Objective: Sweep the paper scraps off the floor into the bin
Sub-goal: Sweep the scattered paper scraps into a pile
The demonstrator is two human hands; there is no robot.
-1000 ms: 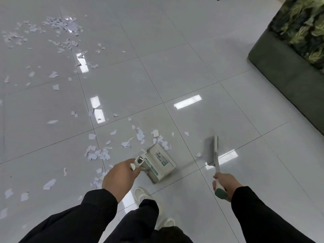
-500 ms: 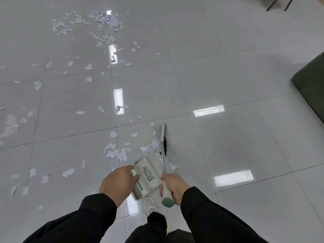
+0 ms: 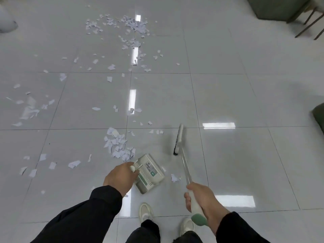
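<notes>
My left hand [image 3: 121, 177] grips the handle of a pale dustpan [image 3: 149, 172] that rests on the glossy tile floor. My right hand [image 3: 201, 197] holds the white, green-tipped handle of a long broom; its brush head [image 3: 178, 140] sits to the right of the dustpan. A heap of white paper scraps [image 3: 117, 144] lies just beyond the dustpan's left corner. More scraps [image 3: 129, 27] are scattered far ahead and others [image 3: 28, 109] to the left. One scrap [image 3: 174, 178] lies between dustpan and broom shaft.
My two white shoes [image 3: 145, 212] stand below the dustpan. A dark green sofa edge [image 3: 319, 116] shows at the right, another green seat with thin legs [image 3: 277, 9] at the top right. No bin is in view.
The broom head has swung from beside the dustpan out to the right, and my right hand moved right with it. The scrap heap now lies left of the dustpan. The view has turned.
</notes>
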